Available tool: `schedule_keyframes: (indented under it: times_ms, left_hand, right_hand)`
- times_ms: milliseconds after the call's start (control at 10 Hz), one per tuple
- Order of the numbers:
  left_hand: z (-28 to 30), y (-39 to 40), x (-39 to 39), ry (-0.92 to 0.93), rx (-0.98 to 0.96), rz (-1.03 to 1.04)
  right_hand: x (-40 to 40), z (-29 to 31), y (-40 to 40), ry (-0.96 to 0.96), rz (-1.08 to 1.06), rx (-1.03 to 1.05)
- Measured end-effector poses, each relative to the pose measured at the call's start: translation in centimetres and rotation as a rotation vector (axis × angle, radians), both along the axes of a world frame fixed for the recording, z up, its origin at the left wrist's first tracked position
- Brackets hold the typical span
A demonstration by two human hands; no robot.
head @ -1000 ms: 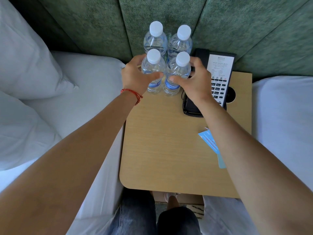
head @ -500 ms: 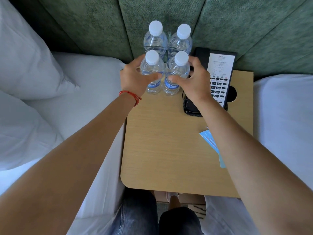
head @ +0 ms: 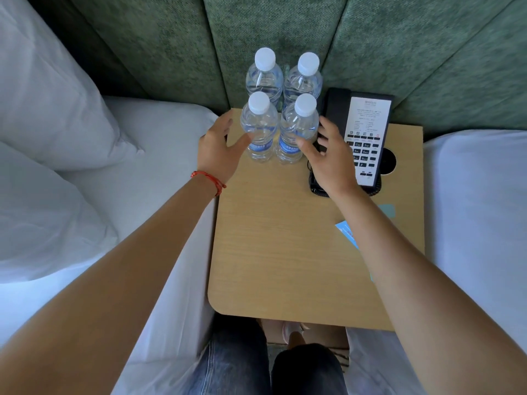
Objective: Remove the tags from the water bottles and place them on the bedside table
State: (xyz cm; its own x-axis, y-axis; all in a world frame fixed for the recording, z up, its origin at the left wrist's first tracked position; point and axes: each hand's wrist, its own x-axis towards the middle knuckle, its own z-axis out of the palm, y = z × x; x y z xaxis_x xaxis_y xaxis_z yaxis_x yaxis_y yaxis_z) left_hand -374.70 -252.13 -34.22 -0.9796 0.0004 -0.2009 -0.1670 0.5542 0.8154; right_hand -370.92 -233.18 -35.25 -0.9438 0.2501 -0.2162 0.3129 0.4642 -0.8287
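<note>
Your bottles (head: pixel 259 129): clear, white caps, blue labels. Desk (head: pixel 273 252) pale woodgrain; phone (head: pixel 368 138) black; headboard (head: pixel 399 52) mottled green.

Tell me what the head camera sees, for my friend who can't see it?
Two open hands, left hand and right hand, flank four upright capped water bottles on a wooden bedside table. A black phone and blue tags lie to the right, with white bedding on both sides.

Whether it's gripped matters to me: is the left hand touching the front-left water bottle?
Cannot tell. Head view: the left hand has its thumb overlapping the front-left water bottle at its edge, showing neither gap nor contact.
</note>
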Motion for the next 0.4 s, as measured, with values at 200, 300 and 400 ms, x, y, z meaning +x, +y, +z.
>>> schedule_keyframes:
  times_ms: [200, 300, 400]
  left_hand:
    - [0.9, -0.4, 3.9, 0.195, -0.197, -0.177]
    - [1.7, -0.4, 5.3, 0.220, -0.282, -0.204]
    - [2.3, -0.3, 6.5, 0.289, -0.350, -0.222]
  right_hand:
    - [4.0, 1.4, -1.0, 0.178, -0.006, 0.119]
    - [5.6, 2.7, -1.3, 0.208, 0.059, 0.174]
    - [6.6, 3.4, -0.8, 0.192, 0.097, 0.269]
